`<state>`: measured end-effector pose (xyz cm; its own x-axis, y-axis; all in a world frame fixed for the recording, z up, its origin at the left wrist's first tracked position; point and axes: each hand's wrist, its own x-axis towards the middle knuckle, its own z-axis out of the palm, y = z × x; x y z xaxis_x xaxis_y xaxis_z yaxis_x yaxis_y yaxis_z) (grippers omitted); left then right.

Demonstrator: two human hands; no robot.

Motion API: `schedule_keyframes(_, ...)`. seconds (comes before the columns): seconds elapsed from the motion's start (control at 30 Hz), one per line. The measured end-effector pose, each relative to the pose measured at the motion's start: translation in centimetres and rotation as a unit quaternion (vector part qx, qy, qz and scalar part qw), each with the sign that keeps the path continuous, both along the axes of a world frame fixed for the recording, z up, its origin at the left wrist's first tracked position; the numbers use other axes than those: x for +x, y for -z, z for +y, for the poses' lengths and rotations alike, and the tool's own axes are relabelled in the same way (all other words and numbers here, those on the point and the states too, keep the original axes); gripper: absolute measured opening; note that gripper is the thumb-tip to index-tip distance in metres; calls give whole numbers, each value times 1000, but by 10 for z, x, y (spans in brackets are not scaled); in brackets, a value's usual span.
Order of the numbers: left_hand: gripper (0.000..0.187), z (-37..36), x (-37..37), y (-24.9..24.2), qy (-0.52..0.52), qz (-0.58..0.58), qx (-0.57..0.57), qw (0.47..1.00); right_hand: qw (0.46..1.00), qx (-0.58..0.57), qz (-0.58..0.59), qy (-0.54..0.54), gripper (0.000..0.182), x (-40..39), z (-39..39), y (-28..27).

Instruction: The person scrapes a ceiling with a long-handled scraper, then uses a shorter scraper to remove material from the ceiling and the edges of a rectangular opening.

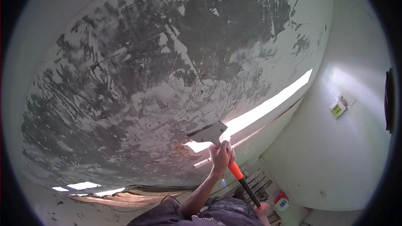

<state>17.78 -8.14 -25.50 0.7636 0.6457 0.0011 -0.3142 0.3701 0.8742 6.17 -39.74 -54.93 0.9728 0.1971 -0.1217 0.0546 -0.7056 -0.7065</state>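
Note:
A long-handled scraper (235, 169) with a wide grey blade, an orange grip and a black shaft slants across the lower middle. My left hand (219, 157) is closed around its upper end, just under the blade. Lower down, my right hand (263, 210) wraps the handle near its bottom end, partly cut off by the frame edge. The scraper's blade (209, 134) overlaps the lower edge of the patchy surface (226, 29), where off-white coating is worn away to dark grey. Beside the blade runs a bright strip of window light.
A small white box with a green face (337, 109) is mounted on the pale right wall (326, 155). Below are wooden slats (255, 183) and a white container with red (281, 201). Brownish cloth (113, 200) hangs by bright openings at lower left.

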Motion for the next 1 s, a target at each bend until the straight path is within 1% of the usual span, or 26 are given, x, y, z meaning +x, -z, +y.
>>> schedule_keyframes(0.03,30,2,-2,2,-9,16,3,1000,1000,20,9,7,22,-1,-4,7)
schedule_keyframes(0.07,30,4,-2,-18,-7,17,3,1000,999,42,23,18,22,-3,2,-5)
schedule_keyframes(0.1,30,7,-3,-40,0,9,-17,1000,1000,-4,-30,-4,21,3,8,-15)
schedule_keyframes(0.13,31,9,-3,-51,7,-1,-36,999,1000,-4,-24,0,21,-3,10,-16)
schedule_keyframes(0.17,30,8,-4,-48,14,-6,-26,1000,1000,4,15,18,21,-7,11,-17)
schedule_keyframes(0.2,30,9,-2,-34,16,-10,-24,1000,998,14,46,35,21,-3,14,-16)
schedule_keyframes(0.23,30,8,-4,-11,9,3,-7,1000,998,17,42,36,21,-4,14,-11)
schedule_keyframes(0.27,29,7,-7,1,-2,17,6,1000,1000,5,24,16,21,-11,7,-6)
schedule_keyframes(0.3,30,7,-9,-15,-16,-2,-27,1000,1000,-4,1,-1,21,-10,4,0)
schedule_keyframes(0.33,29,13,-11,-28,7,-46,-16,999,1000,-11,-17,-16,20,-8,11,-6)
schedule_keyframes(0.4,29,12,-11,-51,12,-13,-51,999,1000,2,-21,3,20,-11,9,-20)
schedule_keyframes(0.43,29,10,-9,-35,5,-10,-41,999,1000,3,3,17,21,-13,7,-27)
schedule_keyframes(0.47,30,7,-7,-8,-1,-7,-31,999,999,4,26,32,23,-15,8,-29)
schedule_keyframes(0.53,29,8,-9,10,8,9,-17,1000,999,8,39,15,23,-19,1,-14)
schedule_keyframes(0.6,28,9,-12,-27,6,-23,7,1000,999,-28,-14,15,22,-14,8,-25)
schedule_keyframes(0.63,29,12,-10,-48,17,-10,-28,999,998,-18,23,58,20,-11,13,-31)
schedule_keyframes(0.73,29,8,-7,-5,11,-8,-7,1000,998,-8,41,42,21,-26,7,-12)
schedule_keyframes(0.77,26,5,-11,6,17,9,-8,1000,998,-17,49,17,22,-32,9,-21)
schedule_keyframes(0.8,26,6,-10,2,16,4,-10,1000,999,-19,45,16,22,-29,10,-21)
schedule_keyframes(0.87,25,13,-16,-17,7,-16,-44,999,998,-35,-21,49,21,-33,10,-20)
schedule_keyframes(0.9,24,16,-19,-37,25,-24,-53,998,997,-40,9,64,22,-28,13,-35)
schedule_keyframes(0.93,24,13,-20,-31,26,-18,-53,998,997,-40,15,65,22,-35,11,-34)
schedule_keyframes(1.0,26,7,-18,-1,15,18,-36,999,997,-22,49,51,23,-40,8,-27)
